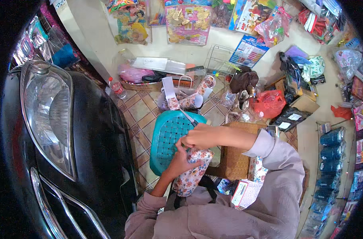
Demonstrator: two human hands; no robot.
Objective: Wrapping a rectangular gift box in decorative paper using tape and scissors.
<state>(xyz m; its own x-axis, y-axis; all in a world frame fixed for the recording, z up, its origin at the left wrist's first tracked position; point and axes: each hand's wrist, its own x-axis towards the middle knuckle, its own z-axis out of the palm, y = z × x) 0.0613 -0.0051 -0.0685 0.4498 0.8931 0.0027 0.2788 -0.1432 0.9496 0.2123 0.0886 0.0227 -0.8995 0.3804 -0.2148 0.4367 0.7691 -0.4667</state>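
A package wrapped in white floral paper [193, 174] lies across my lap. Around its upper part my left hand [183, 162] is closed, thumb on the near face and fingertips at the far end. My right hand [200, 137] meets those fingertips and touches the same end. From its grip sticks out a cutting tool [188, 116] with a metal blade and dark handle, pointing away from me; whether it is a knife or scissors I cannot tell. What the touching fingertips pinch is hidden. Below the hands stands a teal woven-top plastic stool [172, 143].
Floral paper rolls [191, 101] stand in a bag beyond the stool. A brown woven-top stool [238, 155] is at the right. A black vehicle front with a headlight [47, 110] borders the left. A red plastic bag [269, 103] and a bottle [118, 89] sit on the tiles.
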